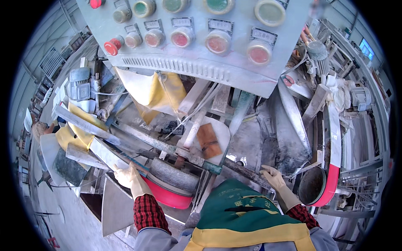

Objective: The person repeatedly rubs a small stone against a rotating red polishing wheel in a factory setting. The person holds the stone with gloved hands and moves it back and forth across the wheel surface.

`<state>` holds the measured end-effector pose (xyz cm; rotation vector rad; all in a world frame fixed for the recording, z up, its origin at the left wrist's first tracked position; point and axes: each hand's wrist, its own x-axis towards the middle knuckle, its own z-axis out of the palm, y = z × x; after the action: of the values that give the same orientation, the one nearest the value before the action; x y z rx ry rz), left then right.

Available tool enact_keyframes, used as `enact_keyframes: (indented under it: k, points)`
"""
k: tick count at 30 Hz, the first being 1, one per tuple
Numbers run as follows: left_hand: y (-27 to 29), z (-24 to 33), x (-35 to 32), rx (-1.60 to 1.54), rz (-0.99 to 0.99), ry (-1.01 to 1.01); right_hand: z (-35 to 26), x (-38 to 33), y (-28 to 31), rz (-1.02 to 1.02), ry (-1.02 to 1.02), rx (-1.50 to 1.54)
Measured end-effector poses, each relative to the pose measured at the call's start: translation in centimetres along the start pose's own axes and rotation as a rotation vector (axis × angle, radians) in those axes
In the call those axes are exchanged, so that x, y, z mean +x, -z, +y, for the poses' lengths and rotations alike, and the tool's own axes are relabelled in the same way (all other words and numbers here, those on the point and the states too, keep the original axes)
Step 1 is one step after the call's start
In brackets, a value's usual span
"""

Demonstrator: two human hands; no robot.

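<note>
My left hand (129, 179), in a cream rubber glove with a red-and-black checked cuff, is at the near end of a long white strip (108, 154) on the machine. Its fingers are apart, and I see nothing gripped in them; whether they touch the strip is unclear. Close by is a grey drum or roller (173, 173) with a red curved guard (169, 194) below it. My right hand (274, 178), gloved alike, is beside a dark, dusty metal bar (245, 169). Its fingers reach left, apart, with nothing visible in them.
A pale control box (176, 54) with green and red buttons overhangs the machine. Yellow-and-white sheeting (155, 90) hangs beneath it. A brown block (208, 140) lies among bars. At right stands a belt with a red end (331, 186); at left, a motor (79, 83) and another person (41, 129).
</note>
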<state>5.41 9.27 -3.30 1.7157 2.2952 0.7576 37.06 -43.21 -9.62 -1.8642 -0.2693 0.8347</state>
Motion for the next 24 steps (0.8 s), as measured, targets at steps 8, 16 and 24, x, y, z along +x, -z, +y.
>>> enact_keyframes:
  k: [8,16,24]
  points:
    - [-0.1,-3.7,1.7,-1.072,-0.103,0.151,0.9,1.2,-1.4,-0.041,-0.055,0.060]
    - [5.9,0.8,-9.4,-1.432,-0.504,0.190,-1.3,2.2,-3.3,-0.189,0.079,0.005]
    - [4.8,12.6,-33.7,-1.157,-1.723,0.019,-11.9,-3.9,-3.1,-0.266,0.005,0.517]
